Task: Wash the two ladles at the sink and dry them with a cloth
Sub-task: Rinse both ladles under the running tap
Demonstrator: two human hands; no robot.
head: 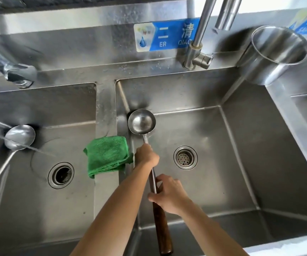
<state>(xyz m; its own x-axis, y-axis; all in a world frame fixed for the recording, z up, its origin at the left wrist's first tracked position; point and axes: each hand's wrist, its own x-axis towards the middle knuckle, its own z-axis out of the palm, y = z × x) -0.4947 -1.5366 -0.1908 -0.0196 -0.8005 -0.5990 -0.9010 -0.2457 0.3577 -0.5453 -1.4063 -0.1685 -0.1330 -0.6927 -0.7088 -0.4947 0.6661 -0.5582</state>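
Both hands hold one ladle (142, 122) over the middle basin (241, 145) of a steel sink.

The left hand (146, 156) is closed around the metal shaft just below the bowl, and the right hand (168, 194) grips lower down, where the shaft meets the dark wooden handle. The bowl faces up near the basin's back left corner. A second ladle (19, 136) rests in the left basin (29, 200), bowl up, untouched. A folded green cloth (107, 155) lies on the divider between the basins, just beside the left hand. A tap (198, 47) stands behind, with a steel pot (274, 54) to its right.
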